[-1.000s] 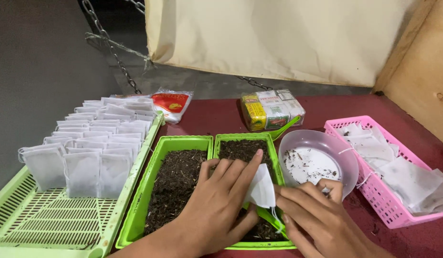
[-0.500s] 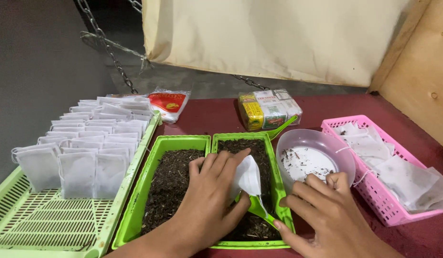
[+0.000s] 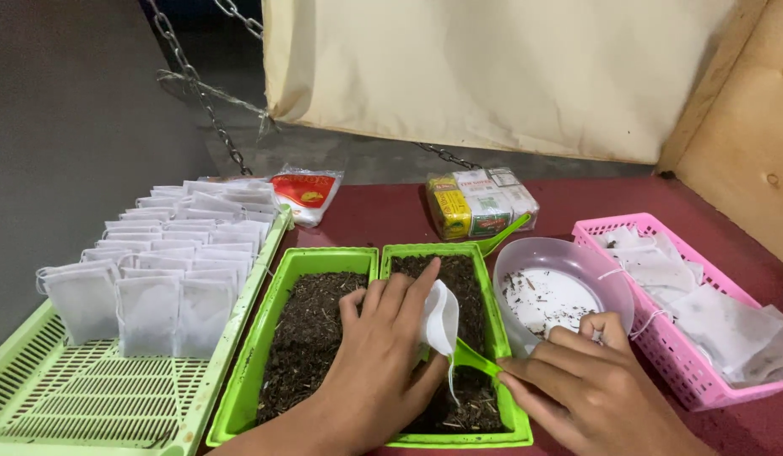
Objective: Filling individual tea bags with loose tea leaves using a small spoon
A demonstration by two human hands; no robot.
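A small white paper filter bag (image 3: pixel 442 318) is held mouth-open over the right compartment of a bright green plastic two-compartment tray (image 3: pixel 324 257), so that anything spilled falls back onto the dark loose tea-like material (image 3: pixel 311 338) filling both halves. The left hand (image 3: pixel 383 355) lies palm down across the tray's middle divider, fingers stretched forward, with the thumb and forefinger pinching the bag at its right edge; the bag thus sits just beyond the thumb side of that hand. A thin string hangs from the bag. A small green plastic scoop (image 3: pixel 476 361) points its bowl toward the bag's mouth, its handle gripped by the closed fingertips of the right hand (image 3: pixel 590 384), which rests at the tray's right rim.

Just right of the tray stands a translucent lilac plastic bowl (image 3: pixel 606 270) with a few dark crumbs inside, and beyond it a pink plastic basket (image 3: pixel 644 228) holding limp empty bags. To the left, a pale green slatted tray (image 3: pixel 87 405) carries upright rows of filled white bags (image 3: pixel 172 253). Behind lie a red-and-white packet (image 3: pixel 307 192) and a wrapped yellow-and-white box (image 3: pixel 480 203).
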